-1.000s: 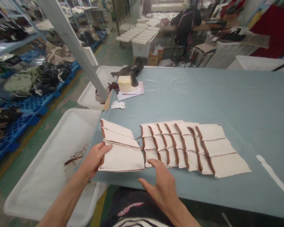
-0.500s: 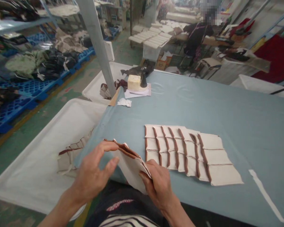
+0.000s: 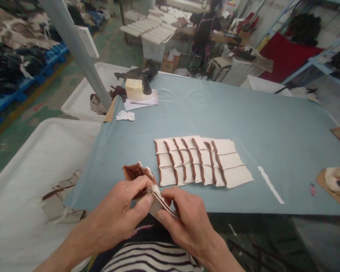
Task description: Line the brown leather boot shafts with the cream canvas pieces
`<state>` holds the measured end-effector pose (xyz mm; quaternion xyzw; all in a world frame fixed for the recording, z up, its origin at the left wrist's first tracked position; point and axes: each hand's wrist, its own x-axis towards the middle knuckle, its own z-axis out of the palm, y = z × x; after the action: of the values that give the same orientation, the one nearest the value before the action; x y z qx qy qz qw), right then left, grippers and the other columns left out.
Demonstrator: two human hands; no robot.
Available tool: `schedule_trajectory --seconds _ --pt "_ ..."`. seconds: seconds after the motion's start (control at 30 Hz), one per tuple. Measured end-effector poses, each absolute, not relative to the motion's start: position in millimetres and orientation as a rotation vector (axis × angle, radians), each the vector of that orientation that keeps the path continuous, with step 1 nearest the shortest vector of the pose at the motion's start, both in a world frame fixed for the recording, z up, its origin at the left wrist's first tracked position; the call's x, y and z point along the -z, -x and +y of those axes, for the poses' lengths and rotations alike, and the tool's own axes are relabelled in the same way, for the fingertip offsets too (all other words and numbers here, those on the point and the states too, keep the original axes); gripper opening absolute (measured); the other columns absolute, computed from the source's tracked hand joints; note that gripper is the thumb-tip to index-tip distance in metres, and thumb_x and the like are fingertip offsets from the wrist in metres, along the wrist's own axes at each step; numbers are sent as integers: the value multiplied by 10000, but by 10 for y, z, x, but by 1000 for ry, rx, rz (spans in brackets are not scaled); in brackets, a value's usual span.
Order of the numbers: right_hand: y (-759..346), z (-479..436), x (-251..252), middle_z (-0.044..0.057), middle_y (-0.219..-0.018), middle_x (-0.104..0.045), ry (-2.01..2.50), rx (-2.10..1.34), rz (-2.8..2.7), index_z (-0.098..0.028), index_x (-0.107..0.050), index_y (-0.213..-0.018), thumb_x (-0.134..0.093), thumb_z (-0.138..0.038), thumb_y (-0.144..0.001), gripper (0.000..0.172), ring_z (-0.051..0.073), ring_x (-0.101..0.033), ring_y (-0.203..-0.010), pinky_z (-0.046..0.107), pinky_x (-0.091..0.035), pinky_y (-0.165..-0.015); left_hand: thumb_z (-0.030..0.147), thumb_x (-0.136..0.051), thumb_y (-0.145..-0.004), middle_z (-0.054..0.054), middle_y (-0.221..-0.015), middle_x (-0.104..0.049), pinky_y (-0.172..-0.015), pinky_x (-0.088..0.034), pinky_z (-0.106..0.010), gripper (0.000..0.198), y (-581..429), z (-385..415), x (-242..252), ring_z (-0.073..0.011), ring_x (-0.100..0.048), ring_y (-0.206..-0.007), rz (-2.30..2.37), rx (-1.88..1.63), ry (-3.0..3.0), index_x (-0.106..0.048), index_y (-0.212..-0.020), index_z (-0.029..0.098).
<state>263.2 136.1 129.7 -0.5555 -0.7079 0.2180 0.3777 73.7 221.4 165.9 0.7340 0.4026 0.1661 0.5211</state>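
Left-hand and right-hand grip: the left hand point(image 3: 124, 207) pinches a folded cream fabric piece with brown lining point(image 3: 132, 171) between thumb and fingers, and the right hand point(image 3: 188, 219) grasps its right side; the fingers cover too much to tell which layers each one has.
White plastic tub, far left: its rim point(image 3: 22, 154) runs beside the table, and cream pieces with brown edging point(image 3: 55, 209) lie inside.
Piece in the hands: at the near edge of the blue-green covered table point(image 3: 272, 124), its brown-lined mouth gaping on the left.
Overlapping row, right of the hands: several flat cream fabric panels with brown edges point(image 3: 198, 162), apart from the held piece.
Narrow white strip point(image 3: 270, 185): on the table, right of the row.
Laid and unlaid: judging by the layout, the row is already set out; the held piece has not joined it.
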Motion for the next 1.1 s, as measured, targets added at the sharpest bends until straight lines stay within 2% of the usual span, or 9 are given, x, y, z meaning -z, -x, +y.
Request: schedule_trajectory --seconds 0.13,0.3,0.43,0.53,0.63,0.77,0.93,1.1 --pt "-2636 1437 -1449 -33 -752 -611 1370 -1030 -1392 -224 -609 -941 -687 -485 -987 276 117 -519 -627 232 -444 -581 356 -553 -927 10 -707 -729 -584 -476 -269 245 -740 2211 -1756 -185 -640 -627 940 -423 -1724 -712 -777 245" --pt "-2623 1660 -1513 -70 -667 -454 1216 -1621 -1111 -228 -520 -809 -745 -636 -903 476 101 -389 -595 232 -342 -541 249 -532 -935 27 -721 -716 -654 -474 -242 204 -706 2146 -1804 -155 -649 -671 996 -388 -1824 -680 -801 206" --pt "-2612 1743 -1502 -88 -642 -422 1124 -1878 -989 -227 -497 -802 -773 -774 -812 612 82 -325 -559 234 -274 -519 228 -529 -943 45 -703 -695 -631 -461 -213 220 -676 2105 -1820 -126 -632 -647 992 -433 -1827 -679 -785 201" --pt "-2583 1738 -1483 -85 -643 -433 1134 -1846 -1006 -222 -507 -804 -758 -742 -848 579 85 -334 -567 236 -260 -518 231 -536 -924 47 -687 -680 -606 -452 -196 225 -670 2102 -1844 -115 -606 -628 987 -463 -1804 -688 -761 197" --pt "-2549 1705 -1468 -79 -656 -456 1175 -1717 -1089 -216 -518 -799 -716 -590 -943 447 87 -362 -584 236 -282 -536 278 -583 -922 39 -702 -675 -626 -456 -189 236 -665 2113 -1842 -116 -603 -656 992 -481 -1758 -686 -730 188" --pt "-2526 1652 -1446 -72 -655 -485 1280 -1561 -1216 -219 -521 -799 -660 -438 -989 322 93 -408 -584 235 -298 -536 358 -631 -967 48 -641 -601 -572 -404 -193 340 -650 2117 -1780 -102 -529 -601 1020 -504 -1715 -668 -682 178" --pt "-2525 1608 -1434 -70 -673 -497 1323 -1425 -1251 -216 -535 -812 -636 -420 -1010 302 91 -435 -590 226 -330 -538 353 -612 -1011 43 -690 -656 -593 -409 -194 315 -615 2107 -1719 -104 -556 -630 964 -485 -1737 -732 -777 179" --pt "-2441 1515 -1504 -72 -629 -506 1371 -1276 -1254 -221 -547 -805 -623 -394 -1004 274 89 -442 -537 217 -337 -505 352 -582 -1000 26 -685 -646 -603 -431 -205 333 -595 2107 -1731 -122 -567 -639 928 -529 -1731 -688 -735 181"
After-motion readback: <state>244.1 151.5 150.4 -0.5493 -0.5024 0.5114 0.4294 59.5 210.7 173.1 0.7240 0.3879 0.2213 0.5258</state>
